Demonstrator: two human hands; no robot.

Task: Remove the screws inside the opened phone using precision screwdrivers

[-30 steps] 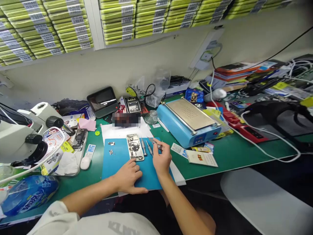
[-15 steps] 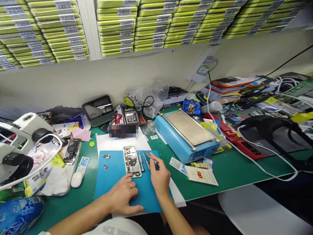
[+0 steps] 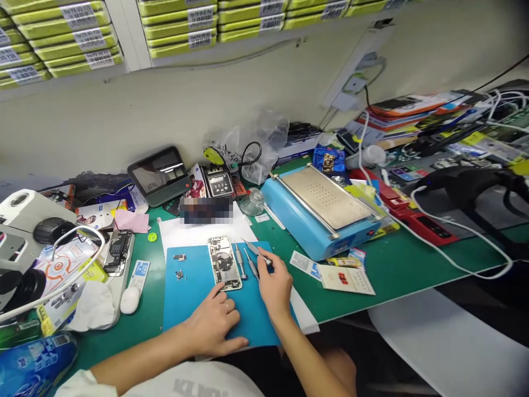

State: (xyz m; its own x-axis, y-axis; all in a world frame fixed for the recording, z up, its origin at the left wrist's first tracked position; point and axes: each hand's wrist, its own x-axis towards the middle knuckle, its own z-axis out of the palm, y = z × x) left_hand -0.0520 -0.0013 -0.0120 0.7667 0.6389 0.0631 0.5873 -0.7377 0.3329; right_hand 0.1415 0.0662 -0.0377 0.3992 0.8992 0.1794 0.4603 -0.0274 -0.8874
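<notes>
The opened phone (image 3: 225,263) lies on the blue mat (image 3: 194,309), around its middle and close to its far edge. The left hand (image 3: 217,325), over the mat's near half, is loosely spread: its index finger reaches to the phone's near end, while its thumb stands apart; it grasps nothing. The right hand (image 3: 275,284), over the mat's right side, pinches a slim grey tool (image 3: 264,258) between thumb and fingers, the pointed tip aimed away from the person. Two screwdrivers (image 3: 239,260) lie on the mat between phone and right hand. Small metal parts (image 3: 179,257) sit on the mat's left side.

Beyond the mat stand a clear jar (image 3: 252,202), whose contents I cannot tell, and a crumpled clear bag (image 3: 270,138), its contents also unclear. A closed-looking blue pouch (image 3: 328,160) sits farther off, beyond the mat to the right.
</notes>
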